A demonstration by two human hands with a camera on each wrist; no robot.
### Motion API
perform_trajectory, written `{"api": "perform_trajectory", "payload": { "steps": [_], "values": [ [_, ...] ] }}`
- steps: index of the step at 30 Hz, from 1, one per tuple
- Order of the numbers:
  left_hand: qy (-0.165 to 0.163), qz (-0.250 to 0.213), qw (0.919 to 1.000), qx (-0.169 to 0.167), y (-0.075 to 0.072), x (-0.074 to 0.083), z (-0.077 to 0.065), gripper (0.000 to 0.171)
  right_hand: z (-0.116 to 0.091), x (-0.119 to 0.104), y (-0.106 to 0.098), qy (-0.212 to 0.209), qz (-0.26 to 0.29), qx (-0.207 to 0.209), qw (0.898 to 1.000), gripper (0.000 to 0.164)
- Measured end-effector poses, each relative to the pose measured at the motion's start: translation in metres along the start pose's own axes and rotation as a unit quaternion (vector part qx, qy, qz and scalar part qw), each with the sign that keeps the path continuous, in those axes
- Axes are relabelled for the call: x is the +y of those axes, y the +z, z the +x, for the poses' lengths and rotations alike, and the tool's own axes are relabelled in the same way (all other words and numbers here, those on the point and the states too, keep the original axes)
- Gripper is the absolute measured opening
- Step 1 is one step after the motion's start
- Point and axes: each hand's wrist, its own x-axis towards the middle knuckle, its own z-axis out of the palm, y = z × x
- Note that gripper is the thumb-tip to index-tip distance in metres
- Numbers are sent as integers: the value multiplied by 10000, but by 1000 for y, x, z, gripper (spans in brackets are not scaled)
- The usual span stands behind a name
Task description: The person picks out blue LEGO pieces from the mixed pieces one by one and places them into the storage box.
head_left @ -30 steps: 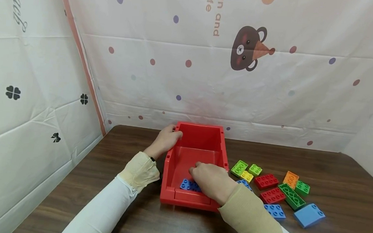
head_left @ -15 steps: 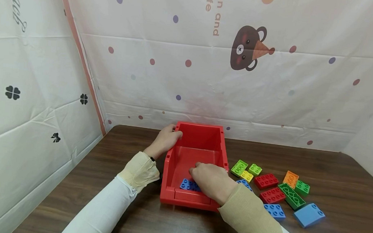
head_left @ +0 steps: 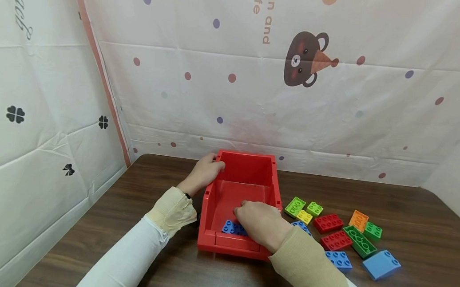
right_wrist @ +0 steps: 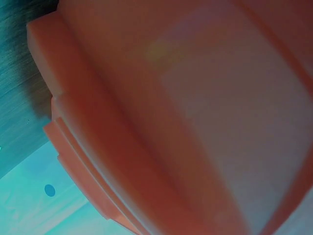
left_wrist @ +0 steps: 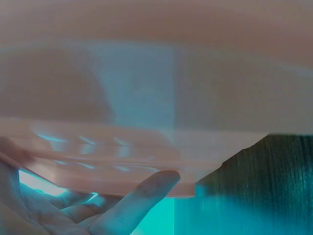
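left hand (head_left: 204,173) grips red bin (head_left: 237,242), thumb clearest from left wrist | right hand (head_left: 262,222) inside, opening and hold: cannot tell | blue brick (head_left: 230,227): head view only

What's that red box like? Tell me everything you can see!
The red box looks like shiny plastic. It's longer than it is wide, with an open top, a tall back wall and a front that looks lower. It sits upright on the brown table. The left hand grips its left wall. The right hand reaches inside, partly hiding a studded blue piece near the front.
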Motion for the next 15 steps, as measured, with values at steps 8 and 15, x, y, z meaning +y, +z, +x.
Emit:
{"api": "perform_trajectory", "payload": {
  "steps": [8, 15],
  "values": [
    [7, -47, 10000, -4, -1, 0, -1, 28, 0, 0, 0, -41, -26, 32, 10000, 38],
    [14, -144, 9999, -62, 0, -1, -2, 27, 0, -1, -1, 4, -49, -31, 10000, 40]
  ]
}}
